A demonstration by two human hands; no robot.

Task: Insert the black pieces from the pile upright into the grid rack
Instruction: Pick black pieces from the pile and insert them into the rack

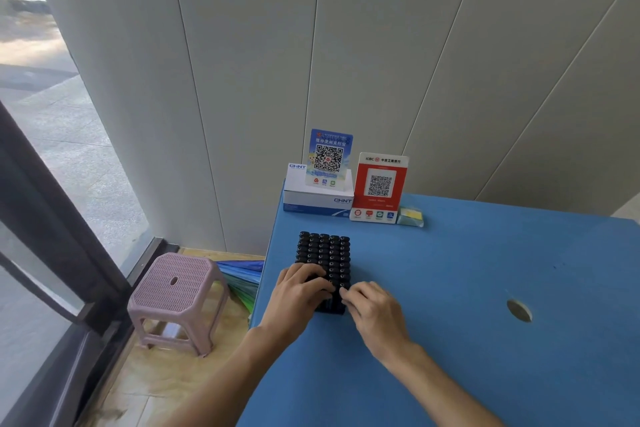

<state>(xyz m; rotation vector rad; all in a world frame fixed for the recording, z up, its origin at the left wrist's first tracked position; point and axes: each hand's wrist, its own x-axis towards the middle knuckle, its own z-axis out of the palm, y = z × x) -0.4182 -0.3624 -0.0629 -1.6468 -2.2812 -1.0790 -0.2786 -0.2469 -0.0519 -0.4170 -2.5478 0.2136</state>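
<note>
On the blue bench (485,288), rack (323,253) full of upright black pieces (329,246). Left hand (298,295) and right hand (375,312) grip its near end, fingers curled.

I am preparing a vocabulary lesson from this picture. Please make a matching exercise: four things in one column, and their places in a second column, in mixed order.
Things:
1. pink stool
2. red QR sign
3. white box
4. grid rack

Places:
A. under the blue QR sign
B. on the floor, left of the blue table
C. under both hands
D. between the white box and a small yellow-green pack

Pairs: 1-B, 2-D, 3-A, 4-C
</note>
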